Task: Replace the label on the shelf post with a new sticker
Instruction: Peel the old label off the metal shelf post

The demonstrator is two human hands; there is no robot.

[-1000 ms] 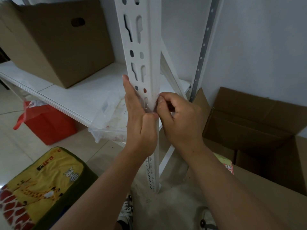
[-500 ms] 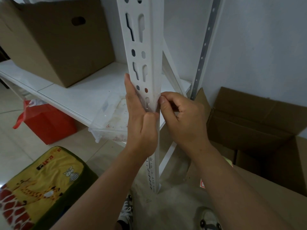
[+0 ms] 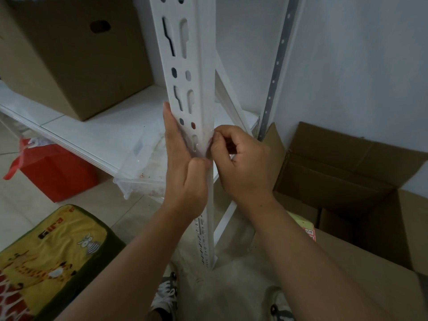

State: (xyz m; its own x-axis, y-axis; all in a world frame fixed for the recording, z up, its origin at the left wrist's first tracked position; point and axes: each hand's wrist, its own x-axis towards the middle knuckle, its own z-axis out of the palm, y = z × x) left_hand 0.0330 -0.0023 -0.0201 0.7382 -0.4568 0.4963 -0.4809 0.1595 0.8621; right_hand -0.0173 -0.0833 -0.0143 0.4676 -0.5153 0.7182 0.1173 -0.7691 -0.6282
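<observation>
While the left hand (image 3: 185, 167) lies flat along the front face of the white perforated steel shelf post (image 3: 196, 66), fingers straight and thumb tucked against the corner edge, it seems to be there to steady the post and pin down whatever film is on it. A thin, nearly clear piece of sticker or tape (image 3: 203, 144) sits on the post's corner, between the 2 hands, with a faint reddish trace at its right edge. The right hand (image 3: 240, 163) is curled tight, thumb and forefinger pinched at that edge, apparently picking or peeling it away from the metal (whether this is the old label coming off or residue left behind, I cannot tell).

Pinching at the corner makes sense: a folded edge is the easiest place to lift film.

Behind the post a large brown cardboard box (image 3: 69, 54) stands on the white shelf board (image 3: 97, 130), and a clear plastic tray (image 3: 143, 167) pokes out beneath it. An open cardboard carton (image 3: 347, 177) sits to the right on the floor, a red bag (image 3: 55, 172) to the left, and a yellow giraffe-print cushion (image 3: 46, 251) is nearest my feet.
</observation>
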